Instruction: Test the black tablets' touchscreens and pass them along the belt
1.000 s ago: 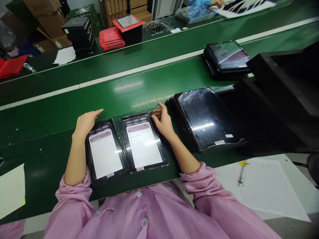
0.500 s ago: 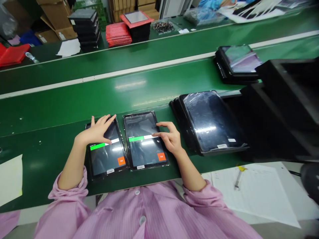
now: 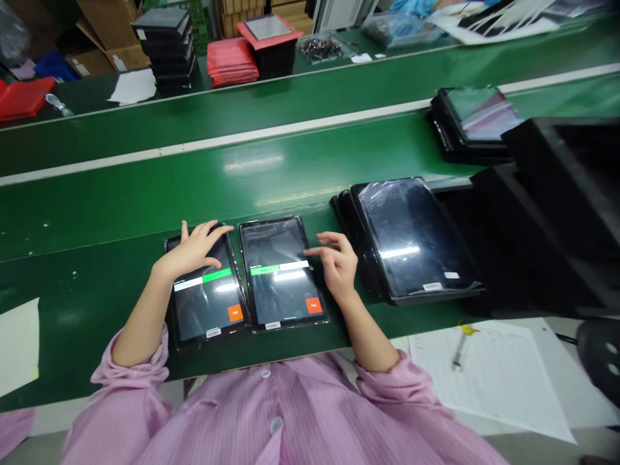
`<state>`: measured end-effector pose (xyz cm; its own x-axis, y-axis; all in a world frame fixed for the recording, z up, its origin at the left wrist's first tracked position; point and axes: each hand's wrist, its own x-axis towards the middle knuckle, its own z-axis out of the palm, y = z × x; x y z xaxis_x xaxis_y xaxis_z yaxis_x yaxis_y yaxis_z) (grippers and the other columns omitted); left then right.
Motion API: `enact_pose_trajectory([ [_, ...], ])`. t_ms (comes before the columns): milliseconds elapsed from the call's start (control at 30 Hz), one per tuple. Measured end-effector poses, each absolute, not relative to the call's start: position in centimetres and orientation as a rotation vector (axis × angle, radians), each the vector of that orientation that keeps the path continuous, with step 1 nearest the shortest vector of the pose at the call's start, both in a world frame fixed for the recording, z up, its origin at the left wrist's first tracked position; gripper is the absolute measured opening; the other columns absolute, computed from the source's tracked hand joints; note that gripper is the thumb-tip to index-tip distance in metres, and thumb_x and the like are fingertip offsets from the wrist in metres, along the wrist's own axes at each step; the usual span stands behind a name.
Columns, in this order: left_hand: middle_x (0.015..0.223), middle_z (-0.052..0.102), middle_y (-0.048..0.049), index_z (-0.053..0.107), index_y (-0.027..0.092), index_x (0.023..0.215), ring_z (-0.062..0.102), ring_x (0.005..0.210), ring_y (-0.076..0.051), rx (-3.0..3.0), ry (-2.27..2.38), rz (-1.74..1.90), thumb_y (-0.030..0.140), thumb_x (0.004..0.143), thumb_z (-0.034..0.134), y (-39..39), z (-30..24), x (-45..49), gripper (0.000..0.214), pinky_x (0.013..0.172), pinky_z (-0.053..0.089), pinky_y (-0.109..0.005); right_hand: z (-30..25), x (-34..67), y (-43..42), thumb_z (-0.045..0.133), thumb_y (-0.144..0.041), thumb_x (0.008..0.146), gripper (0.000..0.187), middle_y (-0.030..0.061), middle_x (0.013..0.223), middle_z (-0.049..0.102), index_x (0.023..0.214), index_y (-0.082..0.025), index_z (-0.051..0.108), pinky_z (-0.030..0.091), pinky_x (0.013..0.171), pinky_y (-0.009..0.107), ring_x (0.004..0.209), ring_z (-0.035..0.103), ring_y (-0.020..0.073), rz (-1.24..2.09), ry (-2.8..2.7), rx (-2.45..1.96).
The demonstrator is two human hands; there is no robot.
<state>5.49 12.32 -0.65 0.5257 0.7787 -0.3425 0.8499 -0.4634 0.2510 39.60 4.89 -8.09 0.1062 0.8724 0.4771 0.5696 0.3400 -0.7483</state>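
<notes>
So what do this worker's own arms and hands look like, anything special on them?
Nothing special that I can see: the left hand and right hand are ungloved, with no cables or markings showing. The left sleeve and right sleeve are pinkish-purple cloth with fine stripes, bunched up in folds so the forearms are bare.
</notes>
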Motion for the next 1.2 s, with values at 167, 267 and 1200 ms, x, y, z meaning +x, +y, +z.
enact_pose_trajectory([
  [167, 0.159, 0.028, -0.0102, 0.057, 0.038, 0.128, 0.016, 0.150, -0.039, 2.324, 1.339, -0.280, 0.036, 0.085, 0.071, 12.5, -0.7, 6.1, 0.045, 0.111, 0.000, -0.076, -9.4, 39.6, 5.8, 0.066, -0.042, 0.083, 0.030, 0.0071, 0.094, 0.070, 0.102, -0.021, 0.072, 0.053, 0.069, 0.036, 0.080, 0.064, 0.0217, 0.737, -1.349, -1.520],
  [267, 0.158, 0.028, -0.0098, 0.059, 0.037, 0.125, 0.015, 0.150, -0.039, 2.312, 1.328, -0.286, 0.035, 0.084, 0.072, 12.5, -0.6, 6.1, 0.043, 0.111, 0.000, -0.077, -10.1, 39.8, 6.2, 0.070, -0.042, 0.079, 0.032, 0.0071, 0.089, 0.071, 0.101, -0.019, 0.072, 0.052, 0.069, 0.036, 0.079, 0.065, 0.0216, 0.822, -1.289, -1.535],
  [1200, 0.130, 0.044, -0.0062, 0.057, 0.034, 0.117, 0.034, 0.137, -0.034, 2.343, 1.257, -0.276, 0.040, 0.073, 0.078, 14.3, -0.7, 6.2, 0.049, 0.117, 0.005, -0.068, -9.9, 40.1, 6.3, 0.063, -0.032, 0.082, 0.032, 0.0080, 0.109, 0.065, 0.112, -0.022, 0.068, 0.050, 0.066, 0.033, 0.085, 0.063, 0.0207, 0.829, -1.406, -1.503],
])
